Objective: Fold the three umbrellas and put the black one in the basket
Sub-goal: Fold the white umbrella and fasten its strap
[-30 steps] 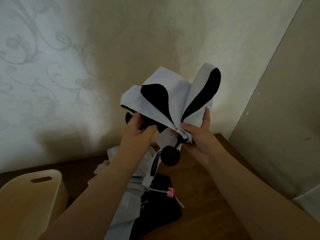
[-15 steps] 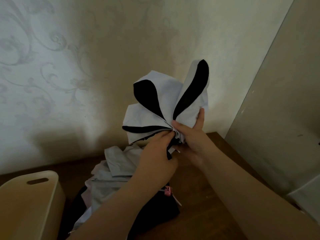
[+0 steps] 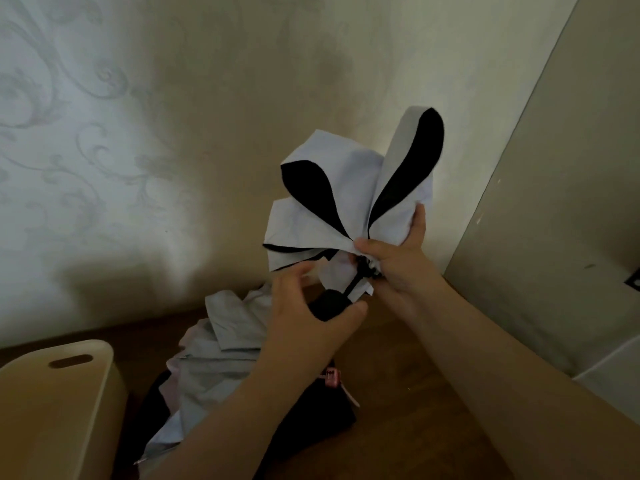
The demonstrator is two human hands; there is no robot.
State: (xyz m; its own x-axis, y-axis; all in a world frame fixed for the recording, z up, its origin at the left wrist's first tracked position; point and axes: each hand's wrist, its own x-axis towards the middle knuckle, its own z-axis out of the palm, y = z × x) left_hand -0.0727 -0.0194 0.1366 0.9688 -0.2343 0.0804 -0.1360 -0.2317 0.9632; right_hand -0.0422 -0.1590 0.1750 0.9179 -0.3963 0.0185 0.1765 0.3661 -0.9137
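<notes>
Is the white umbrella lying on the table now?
No, both hands, left and right, hold the white umbrella above the table.

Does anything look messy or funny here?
Yes. The white umbrella held up by both hands has panels sticking out unevenly, showing black lining. Below, a grey umbrella lies crumpled over a black one on the table.

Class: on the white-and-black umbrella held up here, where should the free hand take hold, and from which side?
Grip the black handle, coming from below: it hangs under the bunched canopy, which the right hand pinches, and the left hand already cups it.
</notes>
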